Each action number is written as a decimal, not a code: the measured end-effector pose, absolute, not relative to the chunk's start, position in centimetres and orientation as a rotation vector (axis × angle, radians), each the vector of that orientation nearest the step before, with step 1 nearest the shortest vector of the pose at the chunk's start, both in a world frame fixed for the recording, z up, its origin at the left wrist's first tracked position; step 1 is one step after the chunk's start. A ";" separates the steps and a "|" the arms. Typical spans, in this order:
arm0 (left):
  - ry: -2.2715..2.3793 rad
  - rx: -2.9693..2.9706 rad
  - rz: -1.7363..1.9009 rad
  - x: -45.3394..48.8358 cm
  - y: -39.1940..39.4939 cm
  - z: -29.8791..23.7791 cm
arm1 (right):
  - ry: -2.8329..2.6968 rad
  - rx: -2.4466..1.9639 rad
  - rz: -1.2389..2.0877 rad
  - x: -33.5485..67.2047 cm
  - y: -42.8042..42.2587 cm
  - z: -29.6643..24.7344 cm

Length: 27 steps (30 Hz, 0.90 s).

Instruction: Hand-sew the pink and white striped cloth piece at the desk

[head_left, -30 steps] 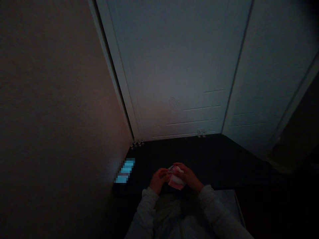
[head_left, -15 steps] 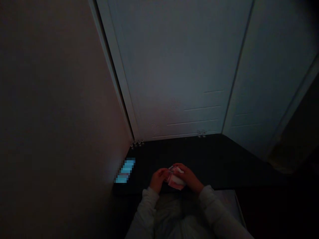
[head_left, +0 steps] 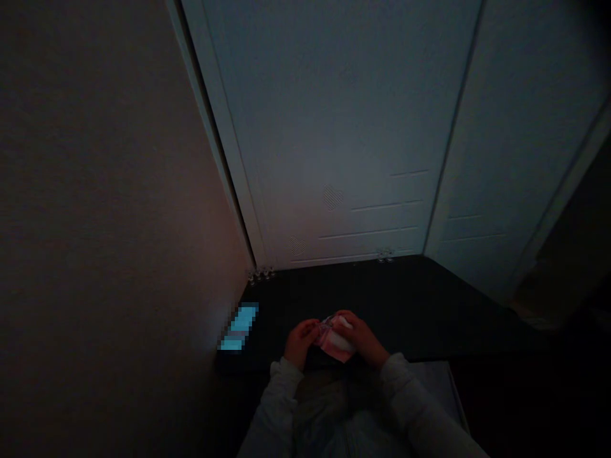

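Note:
Between my hands is a small pink-and-white soft item (head_left: 335, 343), perhaps a cloth or packet; dim light hides its exact kind. My right hand (head_left: 360, 337) wraps round its right side, thumb over the white part. At its upper left corner, the fingers of my left hand (head_left: 302, 340) are pinched together. Some thin, shiny detail shows near those fingertips, too small to name. Both hands are just above the near edge of a dark tabletop (head_left: 396, 299).
A lit, pixelated screen (head_left: 240, 327) lies at the table's left end by the wall (head_left: 143, 222). Small shiny objects (head_left: 261, 275) stand in the back left corner, with others (head_left: 386, 256) along the white panel (head_left: 334, 127). A pale flat surface (head_left: 436, 385) shows beside my right forearm.
Both hands stay almost in place on the pink-and-white item. The left fingers and the item's upper corner have shifted slightly; the view has moved a little.

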<state>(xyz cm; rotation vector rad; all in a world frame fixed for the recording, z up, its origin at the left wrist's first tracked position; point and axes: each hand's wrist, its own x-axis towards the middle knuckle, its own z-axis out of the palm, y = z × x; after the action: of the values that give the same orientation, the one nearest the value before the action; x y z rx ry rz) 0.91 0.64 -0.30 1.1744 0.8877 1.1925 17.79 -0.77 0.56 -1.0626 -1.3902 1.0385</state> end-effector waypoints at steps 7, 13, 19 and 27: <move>0.871 1.160 1.206 1.0 0.5 0.1 | -1.354 -1.095 1.040 17.8 -0.6 0.3; 0.920 1.136 1.174 1.1 0.5 0.1 | -1.345 -1.074 1.097 17.7 -0.9 0.9; 0.959 1.205 1.137 1.1 0.6 -0.2 | -1.331 -1.051 1.152 17.7 -1.0 1.0; 0.951 1.214 1.145 1.3 0.4 0.3 | -1.388 -1.051 1.097 17.8 -0.7 0.4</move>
<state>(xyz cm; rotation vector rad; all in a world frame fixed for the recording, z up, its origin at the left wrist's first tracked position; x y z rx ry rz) 1.30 0.36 0.30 1.2143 0.9509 1.1448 17.83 -0.75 0.43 -1.0511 -1.3883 1.0966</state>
